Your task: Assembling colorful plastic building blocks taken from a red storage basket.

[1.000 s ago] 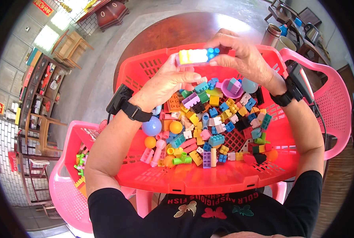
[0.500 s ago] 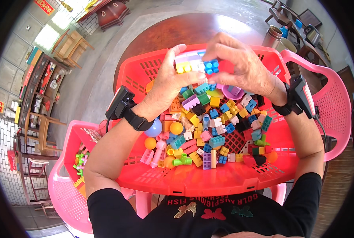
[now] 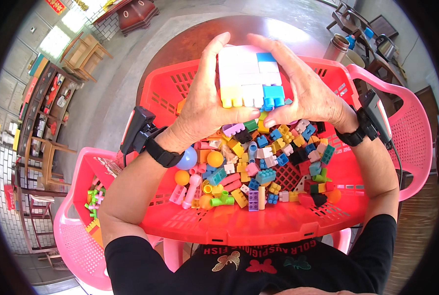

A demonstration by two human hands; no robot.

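Between my two hands is a block of joined toy bricks (image 3: 249,73), raised over the far part of a red plastic basket (image 3: 219,223). Its upper face looks pale and overexposed, with a blue brick at the far right corner; yellow, white and blue bricks line its near edge. My left hand (image 3: 207,93) grips the left side, thumb along the near edge. On the right side my right hand (image 3: 305,88) grips it, thumb near the blue brick. Below lie many loose bricks (image 3: 266,176) in several colours, with a blue ball (image 3: 187,158) and orange balls (image 3: 215,158) at the left.
A round brown table (image 3: 180,42) stands beyond the basket. Pink plastic chairs stand at the right (image 3: 414,132) and lower left (image 3: 79,250); the left one bears another red container (image 3: 94,164) with small pieces. A metal flask (image 3: 336,47) stands at the far right.
The brick block has tilted, so its broad flat face now shows. My right hand has shifted from its blue corner to its right side.
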